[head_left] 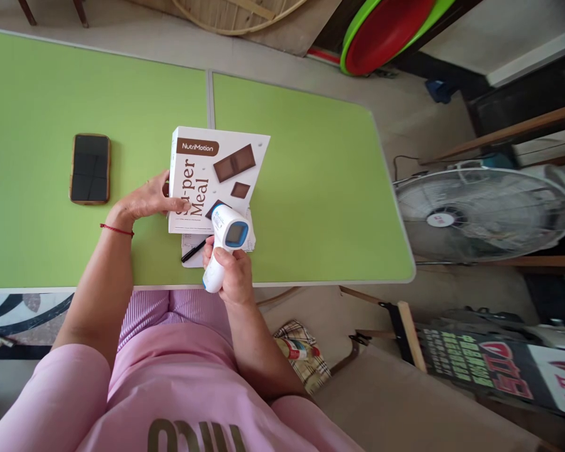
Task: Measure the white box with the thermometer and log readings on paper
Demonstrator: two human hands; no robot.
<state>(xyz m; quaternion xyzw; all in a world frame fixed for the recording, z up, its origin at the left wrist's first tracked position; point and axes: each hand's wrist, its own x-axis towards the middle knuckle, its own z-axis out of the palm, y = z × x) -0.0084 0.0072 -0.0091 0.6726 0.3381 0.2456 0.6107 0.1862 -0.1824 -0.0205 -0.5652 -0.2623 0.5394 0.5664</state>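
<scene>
Box of white rectangular cardboard with brown chocolate print [216, 172], pinched at its left side by left hand [148, 197], thumb across front, white-and-blue plastic thermometer gun [220, 243], handle snug in right hand [235, 273], both by green tabletop's [311, 194] front edge

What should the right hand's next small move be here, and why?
The right hand should probably press for a reading with the thermometer: its nose points toward the box held in the left hand, and the screen shows no readable digits.
</scene>
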